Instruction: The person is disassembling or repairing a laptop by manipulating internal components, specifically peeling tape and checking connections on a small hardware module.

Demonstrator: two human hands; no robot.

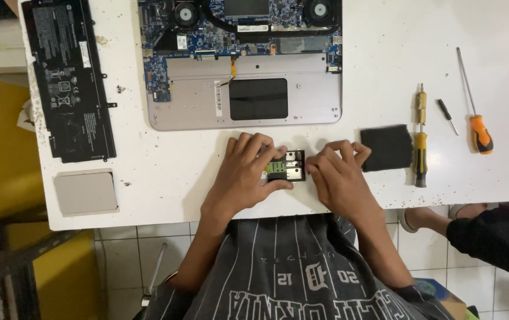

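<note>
A small flat black part (288, 166) with silver plates and a green board lies on the white table (384, 89) near its front edge. My left hand (248, 172) grips its left side, with fingers over the top and thumb under the lower edge. At the part's right side, my right hand (337, 172) presses against it with curled fingers. Beyond my hands lies an opened laptop (245, 65), its back cover off, with blue circuit board, two fans and an empty battery bay showing.
A long black battery pack (71, 77) lies at the table's left, a grey square pad (85, 192) below it. Right of my hands are a black foam square (386, 147), a yellow-handled screwdriver (421, 139), a small black driver (447, 115) and an orange-handled screwdriver (476, 109). Another person's sleeve (497, 237) is at lower right.
</note>
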